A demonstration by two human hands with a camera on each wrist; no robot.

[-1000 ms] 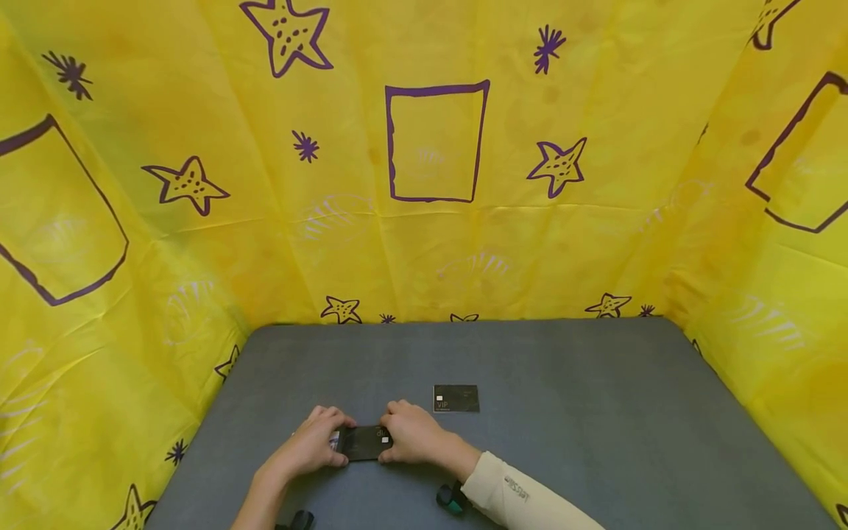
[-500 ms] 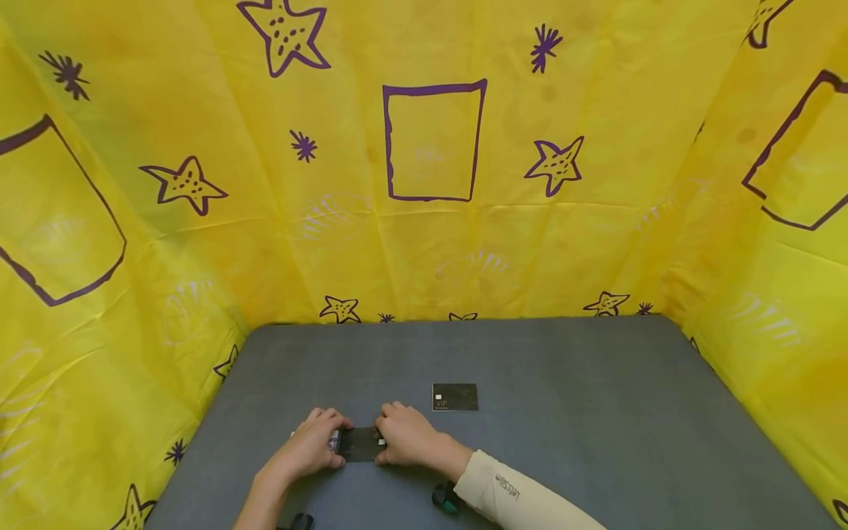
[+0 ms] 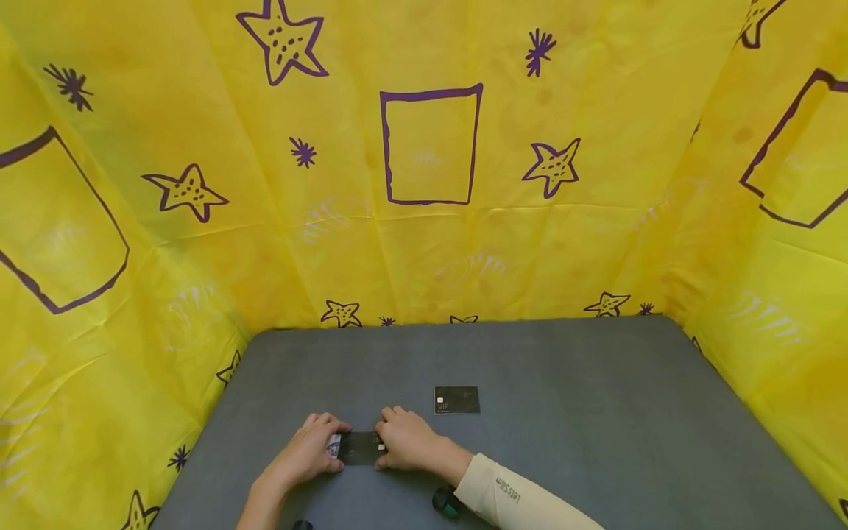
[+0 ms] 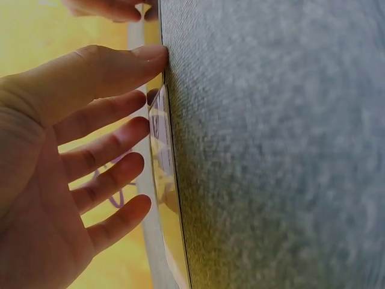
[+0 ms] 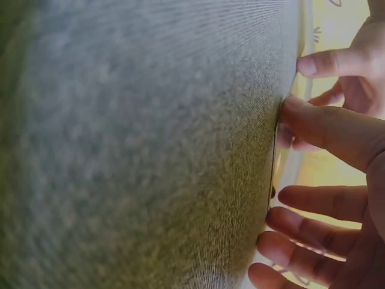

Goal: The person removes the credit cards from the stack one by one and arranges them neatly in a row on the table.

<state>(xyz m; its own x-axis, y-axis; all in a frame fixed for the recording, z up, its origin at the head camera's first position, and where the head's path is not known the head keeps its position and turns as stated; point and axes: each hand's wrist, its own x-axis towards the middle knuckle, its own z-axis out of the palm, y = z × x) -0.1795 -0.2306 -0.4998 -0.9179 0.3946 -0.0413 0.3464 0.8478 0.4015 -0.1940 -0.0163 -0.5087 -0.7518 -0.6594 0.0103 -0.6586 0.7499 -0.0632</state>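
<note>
A glossy black card with a small pale chip at its right end lies flat between my two hands in the head view. At its left end, my left hand holds the long edges between thumb and fingers. A pale patterned patch shows beside that hand; I cannot tell print from reflection. My right hand pinches the other end and partly covers the chip. From the left wrist, the card is a thin shiny strip under the thumb. Further back lies a second black card, marked VIP.
The grey table carries both cards. Yellow cloth walls with purple drawings stand behind it and at the sides. A dark strap-like piece is by my right wrist, close to the pale sleeve.
My right hand has shifted slightly left along the card and covers more of its chip end. My left hand keeps its hold. The second card stays put as the head view shifts slightly.
</note>
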